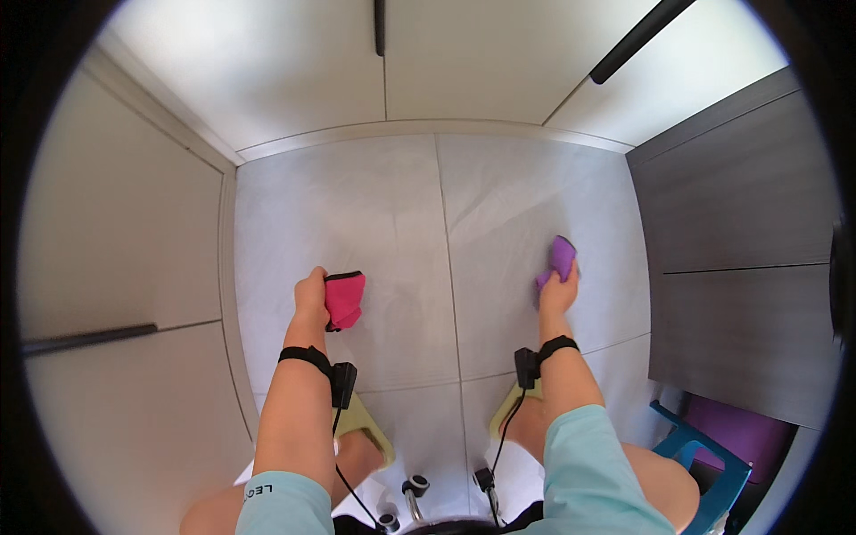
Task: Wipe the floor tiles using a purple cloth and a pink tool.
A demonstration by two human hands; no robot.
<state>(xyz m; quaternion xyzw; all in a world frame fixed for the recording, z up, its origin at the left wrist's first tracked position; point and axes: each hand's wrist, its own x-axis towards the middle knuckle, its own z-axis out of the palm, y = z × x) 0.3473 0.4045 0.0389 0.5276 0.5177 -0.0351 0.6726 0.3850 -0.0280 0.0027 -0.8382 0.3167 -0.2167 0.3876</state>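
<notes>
My left hand (pixel 311 294) grips a folded pink cloth (pixel 344 299) with a dark edge, left of the middle floor joint. On the right, a crumpled purple cloth (pixel 563 254) is bunched in my right hand (pixel 559 293), with part of it sticking out past the fingers. Both hands are stretched out over the grey tiled floor (pixel 401 214). From this steep view I cannot tell whether either cloth touches the tiles. Each wrist wears a black strap with a small box, the left box (pixel 344 385) and the right box (pixel 527 368), both trailing cables.
Pale cabinet doors (pixel 461 67) with black handles border the far side and left. A dark grey cabinet (pixel 742 234) stands right, above a blue plastic stool (pixel 719 461) and a purple container (pixel 739 435). Near my yellow-green slippers (pixel 364 424) are chair casters (pixel 418 484).
</notes>
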